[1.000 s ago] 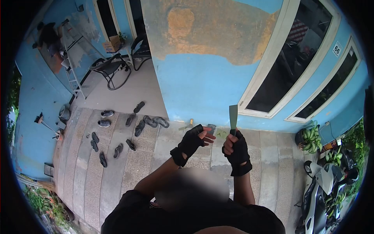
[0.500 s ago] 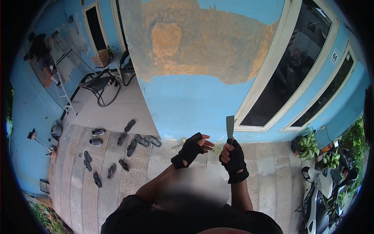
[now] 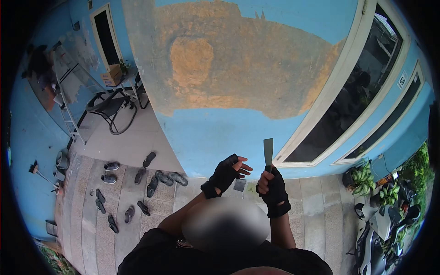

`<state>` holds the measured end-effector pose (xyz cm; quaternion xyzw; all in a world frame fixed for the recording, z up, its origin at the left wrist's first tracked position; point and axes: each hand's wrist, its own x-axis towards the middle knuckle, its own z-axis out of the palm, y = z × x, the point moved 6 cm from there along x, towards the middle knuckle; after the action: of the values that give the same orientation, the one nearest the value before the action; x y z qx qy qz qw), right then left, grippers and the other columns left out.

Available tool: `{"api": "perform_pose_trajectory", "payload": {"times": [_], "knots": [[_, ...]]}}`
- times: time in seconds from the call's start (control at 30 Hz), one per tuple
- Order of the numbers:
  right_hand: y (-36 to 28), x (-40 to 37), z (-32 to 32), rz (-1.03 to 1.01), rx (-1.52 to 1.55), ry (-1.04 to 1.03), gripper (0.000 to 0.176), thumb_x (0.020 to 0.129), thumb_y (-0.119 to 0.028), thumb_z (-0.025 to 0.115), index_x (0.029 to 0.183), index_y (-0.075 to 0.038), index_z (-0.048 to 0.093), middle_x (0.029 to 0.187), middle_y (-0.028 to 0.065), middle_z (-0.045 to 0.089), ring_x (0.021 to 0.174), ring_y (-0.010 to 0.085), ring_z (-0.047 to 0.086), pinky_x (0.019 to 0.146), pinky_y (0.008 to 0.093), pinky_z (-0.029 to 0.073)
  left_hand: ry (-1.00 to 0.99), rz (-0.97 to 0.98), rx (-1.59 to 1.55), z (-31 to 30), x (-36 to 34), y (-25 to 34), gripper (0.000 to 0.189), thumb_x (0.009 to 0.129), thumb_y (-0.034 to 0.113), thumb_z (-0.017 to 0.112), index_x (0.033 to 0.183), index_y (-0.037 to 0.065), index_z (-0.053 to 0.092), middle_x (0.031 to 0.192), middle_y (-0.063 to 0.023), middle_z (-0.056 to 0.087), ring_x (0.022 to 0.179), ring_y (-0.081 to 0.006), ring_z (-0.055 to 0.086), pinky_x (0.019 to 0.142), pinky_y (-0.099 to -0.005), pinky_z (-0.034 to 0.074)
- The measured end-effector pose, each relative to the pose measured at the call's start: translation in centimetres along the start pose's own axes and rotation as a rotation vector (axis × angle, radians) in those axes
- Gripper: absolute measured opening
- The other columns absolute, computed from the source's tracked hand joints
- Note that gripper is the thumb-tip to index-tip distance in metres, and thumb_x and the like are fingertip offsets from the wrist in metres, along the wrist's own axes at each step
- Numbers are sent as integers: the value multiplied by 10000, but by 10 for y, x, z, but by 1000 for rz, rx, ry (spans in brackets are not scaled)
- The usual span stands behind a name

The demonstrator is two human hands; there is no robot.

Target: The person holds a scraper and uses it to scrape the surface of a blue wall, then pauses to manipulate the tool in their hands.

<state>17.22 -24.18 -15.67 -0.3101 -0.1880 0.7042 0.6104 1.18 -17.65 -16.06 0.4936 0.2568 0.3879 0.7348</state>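
My right hand (image 3: 273, 189), in a black fingerless glove, is wrapped round the handle of a scraper (image 3: 268, 152), whose flat blade points up. To its left is my left hand (image 3: 227, 174), gloved the same way, with its fingers apart and nothing in them. Both hands are low in front of the blue wall (image 3: 211, 137). Above them the wall has a large bare patch (image 3: 252, 59) of grey and orange-brown, with ragged edges. The blade appears in front of the blue paint below that patch; whether it touches the wall I cannot tell.
Several sandals and shoes (image 3: 152, 187) lie on the paving at the left. Farther back are a chair (image 3: 110, 106), a box (image 3: 112, 75) and a person (image 3: 40, 64) by a ladder (image 3: 68, 98). At the right are a window (image 3: 341, 110), potted plants (image 3: 360, 180) and a motorbike (image 3: 373, 233).
The view has tilted up, so the wall patch sits lower in the picture. My hands keep nearly the same pose, the scraper still in the right one. A small dark square now shows between them.
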Motion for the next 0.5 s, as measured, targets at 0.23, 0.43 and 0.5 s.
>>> {"api": "perform_pose_trajectory", "payload": {"times": [0.23, 0.43, 0.5], "knots": [[-20, 76, 13, 33, -6, -33, 95, 983, -78, 514, 1017, -153, 465, 628, -28, 414, 420, 82, 379, 364, 230, 304, 99, 6, 107, -32, 42, 26, 402, 1043, 369, 496, 1261, 33, 526, 1115, -172, 693, 997, -230, 687, 839, -322, 533], [-63, 130, 71, 36, -50, -195, 320, 975, -58, 536, 1264, -155, 440, 603, -20, 407, 422, 80, 375, 398, 231, 305, 131, 55, 237, -55, 98, 64, 421, 1041, 372, 494, 1286, 30, 503, 1142, -140, 685, 1015, -210, 674, 852, -307, 520], [-84, 142, 96, 36, -51, -266, 305, 977, -59, 543, 1252, -150, 448, 601, -23, 407, 423, 79, 380, 404, 230, 304, 88, 109, 224, -47, 120, 87, 353, 1054, 287, 452, 1279, 19, 505, 1158, -127, 671, 1021, -189, 654, 851, -312, 513]]}}
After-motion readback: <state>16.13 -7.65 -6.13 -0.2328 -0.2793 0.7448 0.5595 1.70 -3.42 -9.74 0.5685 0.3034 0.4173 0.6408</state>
